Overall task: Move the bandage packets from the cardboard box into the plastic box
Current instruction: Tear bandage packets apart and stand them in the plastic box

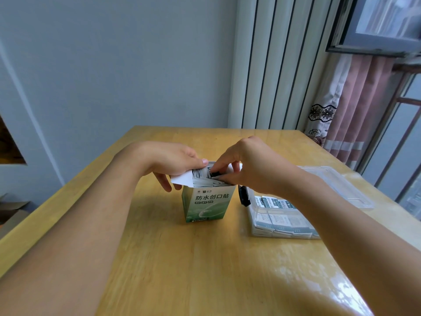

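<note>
Carefully, bandage packets (pixel 206 179) are being pinched by the right hand (pixel 248 169); the cardboard box (pixel 208 201) flap is being held aside by the left hand (pixel 173 163); a straight upward lift is advised.

The carton (pixel 208 202) stands upright near the middle of the table (pixel 182 270), its top open and packets (pixel 201 179) standing inside. Just to its right lies the plastic box (pixel 280 221), with more packets lying flat in it. Beyond that box, further right and back, rests its lid (pixel 341 185). The left hand (pixel 168 161) is at the carton's left flap; the right hand (pixel 248 167) reaches into the top.
</note>
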`<state>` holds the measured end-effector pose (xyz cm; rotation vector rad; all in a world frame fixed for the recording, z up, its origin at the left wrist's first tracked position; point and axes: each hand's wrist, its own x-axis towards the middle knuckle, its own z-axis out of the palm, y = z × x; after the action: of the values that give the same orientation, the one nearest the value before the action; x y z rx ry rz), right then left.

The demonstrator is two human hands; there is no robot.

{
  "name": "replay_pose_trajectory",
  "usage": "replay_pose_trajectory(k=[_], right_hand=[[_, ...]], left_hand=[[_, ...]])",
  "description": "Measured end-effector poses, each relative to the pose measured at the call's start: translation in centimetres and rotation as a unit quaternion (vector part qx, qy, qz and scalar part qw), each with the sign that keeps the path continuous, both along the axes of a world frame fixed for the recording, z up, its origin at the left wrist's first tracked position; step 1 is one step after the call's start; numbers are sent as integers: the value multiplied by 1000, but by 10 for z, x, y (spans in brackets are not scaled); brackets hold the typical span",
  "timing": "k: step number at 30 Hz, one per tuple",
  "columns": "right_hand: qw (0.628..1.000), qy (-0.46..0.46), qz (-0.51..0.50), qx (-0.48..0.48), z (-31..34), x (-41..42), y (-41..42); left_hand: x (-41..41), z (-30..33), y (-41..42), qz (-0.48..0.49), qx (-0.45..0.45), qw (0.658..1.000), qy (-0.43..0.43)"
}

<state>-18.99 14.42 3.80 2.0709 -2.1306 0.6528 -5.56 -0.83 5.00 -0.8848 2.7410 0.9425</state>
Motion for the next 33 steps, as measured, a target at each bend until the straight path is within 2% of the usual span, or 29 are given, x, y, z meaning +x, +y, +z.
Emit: replay_pose_trajectory(k=[25,33], right_hand=[[999,-36,-7,27,0,-1,1],[999,-30,9,5,-1,-2,0]], left_hand=[[-2,-1,0,2,9,1000,17],[-2,-2,-2,10,-3,1000,11]])
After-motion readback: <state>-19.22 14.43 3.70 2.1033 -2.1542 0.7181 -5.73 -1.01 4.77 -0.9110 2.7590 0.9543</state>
